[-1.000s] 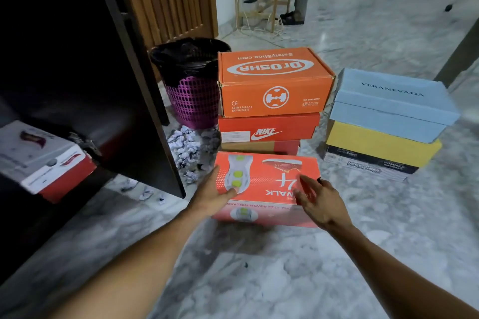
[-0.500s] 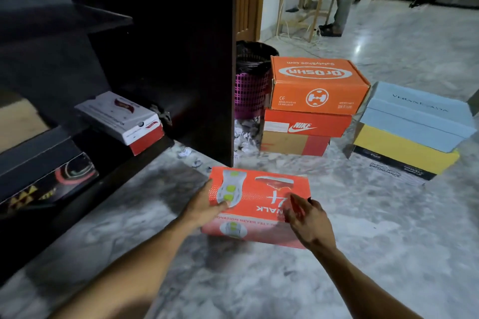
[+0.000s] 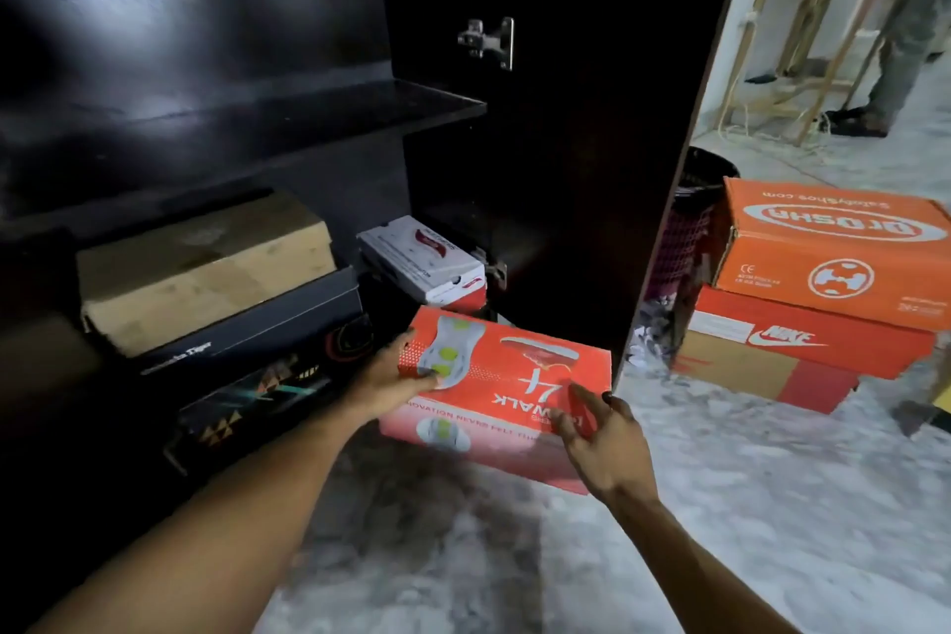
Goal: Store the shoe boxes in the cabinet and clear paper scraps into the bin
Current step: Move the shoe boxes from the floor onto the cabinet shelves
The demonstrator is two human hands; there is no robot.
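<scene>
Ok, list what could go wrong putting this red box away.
1. The far corner of the red box sits near the dark panel and may catch its edge.
2. The white box lies just behind and could block it or get shoved.
3. The right hand only presses with straight fingers, so the box may slip.

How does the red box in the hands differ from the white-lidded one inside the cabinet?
The red cardboard shoe box has a red lid printed with a sole; the white-lidded shoe box with a red base is mostly white. The red one is held at the dark cabinet's mouth by the left hand and right hand; the white one lies inside, untouched. Both are closed.
</scene>
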